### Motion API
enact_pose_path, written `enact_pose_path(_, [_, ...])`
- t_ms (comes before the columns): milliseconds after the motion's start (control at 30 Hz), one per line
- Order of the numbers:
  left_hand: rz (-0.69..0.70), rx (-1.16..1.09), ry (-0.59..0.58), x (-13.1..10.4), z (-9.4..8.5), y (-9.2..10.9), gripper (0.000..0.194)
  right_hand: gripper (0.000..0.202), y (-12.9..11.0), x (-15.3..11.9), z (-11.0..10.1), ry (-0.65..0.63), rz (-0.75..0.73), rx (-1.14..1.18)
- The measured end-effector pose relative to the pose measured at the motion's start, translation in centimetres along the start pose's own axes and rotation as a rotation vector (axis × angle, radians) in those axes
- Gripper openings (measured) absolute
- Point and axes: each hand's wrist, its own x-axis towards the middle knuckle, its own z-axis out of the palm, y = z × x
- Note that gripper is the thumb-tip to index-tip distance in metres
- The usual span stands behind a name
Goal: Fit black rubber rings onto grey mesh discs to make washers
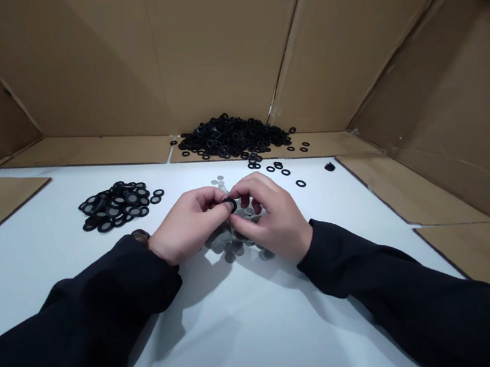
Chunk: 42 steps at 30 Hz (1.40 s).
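Observation:
In front of me, my left hand [193, 222] pinches a black rubber ring [231, 203] between thumb and forefinger. My right hand [272, 211] meets it from the other side, its thumb and curled forefinger at the ring's right edge. Whether a disc sits inside this ring is hidden by the fingers. Below both hands, thin round grey discs [230, 256] lie scattered in a loose heap, partly covered by the hands. To the left is a pile of black rings with grey discs in their centres [114, 208].
A large heap of black rings [233, 136] rests on cardboard at the back, with several loose rings [300, 183] in front of it. A small black piece [329, 167] lies at the right. Cardboard walls [225, 40] enclose the white tabletop [258, 339].

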Motion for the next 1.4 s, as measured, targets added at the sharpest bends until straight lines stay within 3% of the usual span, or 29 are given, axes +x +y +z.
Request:
enact_pose_path(300, [-0.009,-0.020,0.008,-0.21,-0.08,0.26,0.015,0.029,0.23,-0.23,-0.03,-0.006,-0.019,0.027])
enact_pose_path(400, [0.032,-0.031,0.052,-0.02,-0.14,0.03,0.015,0.027,0.00,-0.27,0.15,-0.004,0.072,0.061])
enact_pose_path(567, [0.112,0.051,0.099,0.12,-0.32,-0.34,0.014,0.006,-0.47,-0.28,0.46,-0.028,0.298,0.165])
enact_pose_path(833, [0.178,0.228,0.090,-0.13,-0.74,0.02,0.012,0.010,-0.64,-0.12,0.36,-0.065,0.399,0.242])
enact_pose_path(1133, [0.135,0.083,0.111,0.10,-0.52,-0.27,0.013,0.017,-0.08,-0.29,0.51,-0.015,0.271,0.197])
enact_pose_path(1233, [0.133,0.030,0.084,0.16,-0.39,-0.37,0.013,0.033,-0.06,-0.17,0.47,0.012,0.152,0.067])
enact_pose_path(1400, [0.131,0.063,0.018,0.01,-0.23,-0.37,0.012,0.024,0.01,-0.03,0.32,0.023,-0.049,-0.036])
